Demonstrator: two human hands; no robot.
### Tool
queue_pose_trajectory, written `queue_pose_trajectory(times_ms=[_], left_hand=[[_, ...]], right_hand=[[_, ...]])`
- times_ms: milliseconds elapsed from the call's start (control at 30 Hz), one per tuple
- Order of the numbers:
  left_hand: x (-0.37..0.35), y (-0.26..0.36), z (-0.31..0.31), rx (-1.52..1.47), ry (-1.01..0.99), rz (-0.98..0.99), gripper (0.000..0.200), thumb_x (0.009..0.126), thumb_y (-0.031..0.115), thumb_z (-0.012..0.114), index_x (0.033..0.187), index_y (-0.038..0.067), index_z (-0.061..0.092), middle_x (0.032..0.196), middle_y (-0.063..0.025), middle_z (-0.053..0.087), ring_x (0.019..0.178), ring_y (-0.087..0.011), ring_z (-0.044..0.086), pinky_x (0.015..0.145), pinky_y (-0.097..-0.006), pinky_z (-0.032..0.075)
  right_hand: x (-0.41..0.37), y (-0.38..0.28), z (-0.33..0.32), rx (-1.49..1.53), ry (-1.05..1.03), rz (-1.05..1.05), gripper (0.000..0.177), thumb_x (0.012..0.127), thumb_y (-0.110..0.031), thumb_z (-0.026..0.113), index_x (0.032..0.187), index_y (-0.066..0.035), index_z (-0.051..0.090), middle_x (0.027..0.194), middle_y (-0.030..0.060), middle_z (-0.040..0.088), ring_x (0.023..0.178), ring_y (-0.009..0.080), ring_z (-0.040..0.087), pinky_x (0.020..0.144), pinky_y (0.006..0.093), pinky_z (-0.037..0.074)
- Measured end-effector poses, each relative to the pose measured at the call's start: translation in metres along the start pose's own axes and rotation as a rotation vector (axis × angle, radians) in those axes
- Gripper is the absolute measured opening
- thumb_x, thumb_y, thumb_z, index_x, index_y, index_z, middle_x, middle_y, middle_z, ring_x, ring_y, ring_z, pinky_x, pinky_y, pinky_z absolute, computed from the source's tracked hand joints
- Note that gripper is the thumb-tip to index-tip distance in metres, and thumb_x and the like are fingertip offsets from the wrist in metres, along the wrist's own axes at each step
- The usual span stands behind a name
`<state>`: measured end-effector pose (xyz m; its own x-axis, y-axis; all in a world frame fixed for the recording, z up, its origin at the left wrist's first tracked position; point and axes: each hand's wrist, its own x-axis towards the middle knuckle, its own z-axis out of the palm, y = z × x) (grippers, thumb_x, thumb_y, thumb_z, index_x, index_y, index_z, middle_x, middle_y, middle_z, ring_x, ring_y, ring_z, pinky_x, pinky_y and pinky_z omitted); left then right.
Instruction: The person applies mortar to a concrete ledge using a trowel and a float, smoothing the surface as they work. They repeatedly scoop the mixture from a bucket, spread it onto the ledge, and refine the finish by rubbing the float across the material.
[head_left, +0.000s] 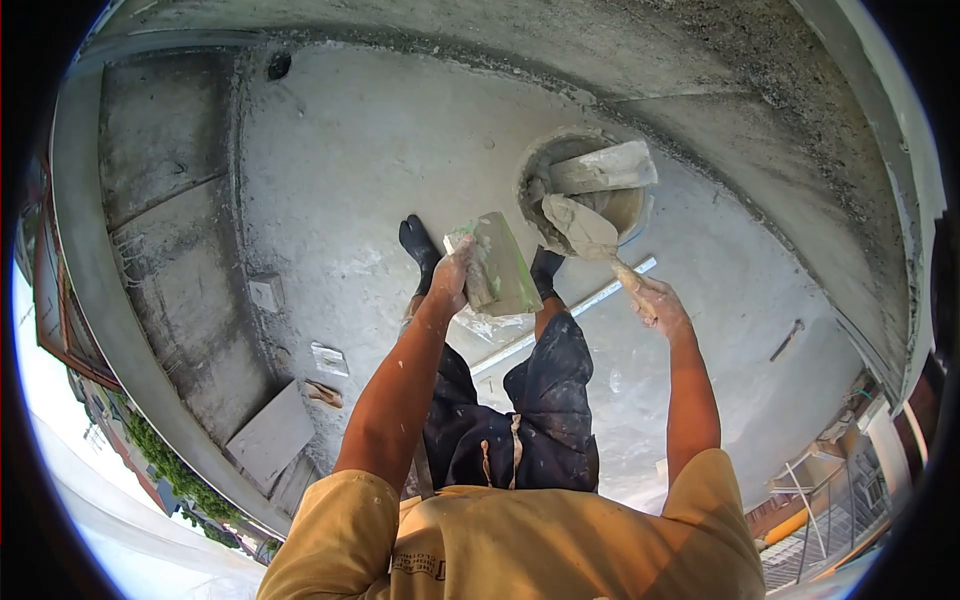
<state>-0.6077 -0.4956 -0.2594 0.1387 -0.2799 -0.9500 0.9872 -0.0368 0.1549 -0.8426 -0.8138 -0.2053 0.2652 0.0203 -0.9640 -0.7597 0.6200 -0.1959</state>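
Note:
My left hand [453, 274] is closed around the grip of a plastering float [512, 268], a flat greenish board smeared with grey mortar, held between my legs. On the other side, my right hand [660, 306] grips the handle of a trowel [594, 238]. Grey mortar coats its blade, which overlaps the near side of a round bucket [527, 172]. Inside that bucket lies wet mix, and a mortar-caked flat tool [604, 168] rests across the rim.
A long white straightedge [600, 296] lies on the concrete floor [340, 130] behind the bucket and my right leg. Concrete walls [170, 250] curve around. At left are a small block [266, 292], a white plate [329, 359] and a leaning panel [272, 436]. A thin tool [787, 340] lies right.

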Motion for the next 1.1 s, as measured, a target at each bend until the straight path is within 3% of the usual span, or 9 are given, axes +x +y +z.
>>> queue_pose_trajectory(times_ms=[200, 300, 433, 600, 733, 833, 933, 1033, 1100], left_hand=[[-0.002, 0.009, 0.036, -0.147, -0.136, -0.064, 0.049, 0.096, 0.041, 0.048, 0.131, 0.006, 0.048, 0.123, -0.0145, 0.058, 0.112, -0.0293, 0.058, 0.098, -0.0491, 0.045], [-0.013, 0.013, 0.048, -0.208, -0.205, -0.072, 0.048, 0.096, 0.039, 0.049, 0.129, 0.005, 0.049, 0.120, -0.0149, 0.060, 0.109, -0.0291, 0.060, 0.097, -0.0479, 0.046], [-0.037, 0.010, 0.047, -0.303, -0.253, -0.084, 0.047, 0.096, 0.038, 0.050, 0.125, 0.002, 0.051, 0.113, -0.0157, 0.063, 0.099, -0.0288, 0.065, 0.090, -0.0445, 0.052], [-0.055, 0.014, 0.004, -0.328, -0.233, 0.035, 0.048, 0.092, 0.035, 0.058, 0.125, 0.001, 0.052, 0.114, -0.0160, 0.063, 0.100, -0.0283, 0.065, 0.090, -0.0439, 0.052], [-0.104, 0.059, 0.003, -0.419, -0.315, 0.088, 0.047, 0.091, 0.033, 0.058, 0.127, 0.004, 0.051, 0.116, -0.0154, 0.063, 0.104, -0.0281, 0.063, 0.094, -0.0450, 0.050], [-0.133, 0.078, 0.003, -0.402, -0.398, 0.138, 0.051, 0.092, 0.034, 0.055, 0.131, 0.002, 0.047, 0.122, -0.0177, 0.059, 0.108, -0.0305, 0.062, 0.096, -0.0463, 0.049], [-0.167, 0.089, -0.002, -0.444, -0.423, 0.236, 0.053, 0.092, 0.034, 0.055, 0.132, 0.001, 0.045, 0.126, -0.0181, 0.057, 0.112, -0.0311, 0.059, 0.099, -0.0468, 0.047], [-0.208, 0.102, -0.004, -0.578, -0.457, 0.325, 0.053, 0.089, 0.028, 0.060, 0.133, 0.003, 0.045, 0.125, -0.0160, 0.058, 0.113, -0.0298, 0.059, 0.101, -0.0475, 0.044], [-0.232, 0.111, -0.009, -0.677, -0.499, 0.358, 0.054, 0.087, 0.024, 0.063, 0.134, 0.006, 0.044, 0.127, -0.0130, 0.057, 0.117, -0.0294, 0.055, 0.105, -0.0488, 0.039]], right_hand=[[-0.077, 0.029, 0.025, -0.222, -0.056, -0.187, 0.048, 0.087, -0.017, 0.065, 0.131, -0.006, 0.052, 0.081, 0.0054, 0.058, 0.061, 0.0105, 0.054, 0.045, 0.0254, 0.043], [-0.076, 0.081, 0.047, -0.711, 0.181, -0.890, 0.052, 0.084, -0.016, 0.067, 0.132, -0.008, 0.048, 0.093, 0.0120, 0.061, 0.075, 0.0232, 0.061, 0.062, 0.0360, 0.050], [-0.066, 0.113, 0.067, -1.017, 0.412, -0.785, 0.051, 0.082, -0.016, 0.068, 0.127, -0.012, 0.045, 0.094, 0.0165, 0.057, 0.082, 0.0404, 0.058, 0.071, 0.0471, 0.048], [-0.042, 0.116, 0.048, -1.263, 0.506, -0.804, 0.052, 0.082, -0.015, 0.067, 0.129, -0.010, 0.044, 0.092, 0.0156, 0.056, 0.083, 0.0387, 0.060, 0.071, 0.0481, 0.048], [-0.019, 0.068, 0.052, -1.294, 0.459, -0.415, 0.065, 0.080, -0.015, 0.068, 0.139, -0.015, 0.039, 0.107, 0.0156, 0.060, 0.093, 0.0368, 0.061, 0.080, 0.0447, 0.050], [0.053, 0.073, 0.033, -1.153, 0.407, -0.559, 0.058, 0.079, -0.015, 0.067, 0.134, -0.011, 0.048, 0.111, 0.0184, 0.061, 0.101, 0.0360, 0.061, 0.088, 0.0421, 0.050], [0.082, 0.058, 0.044, -1.254, 0.364, -0.193, 0.059, 0.079, -0.014, 0.066, 0.134, -0.006, 0.048, 0.115, 0.0203, 0.061, 0.107, 0.0361, 0.060, 0.094, 0.0393, 0.048], [0.050, 0.057, 0.097, -1.421, 0.489, -0.532, 0.062, 0.077, -0.014, 0.070, 0.133, -0.001, 0.047, 0.122, 0.0202, 0.058, 0.111, 0.0320, 0.059, 0.095, 0.0377, 0.048], [-0.045, -0.015, 0.193, -1.002, -0.081, -0.379, 0.063, 0.078, -0.010, 0.073, 0.133, 0.003, 0.046, 0.133, 0.0179, 0.051, 0.112, 0.0282, 0.060, 0.091, 0.0357, 0.051]])
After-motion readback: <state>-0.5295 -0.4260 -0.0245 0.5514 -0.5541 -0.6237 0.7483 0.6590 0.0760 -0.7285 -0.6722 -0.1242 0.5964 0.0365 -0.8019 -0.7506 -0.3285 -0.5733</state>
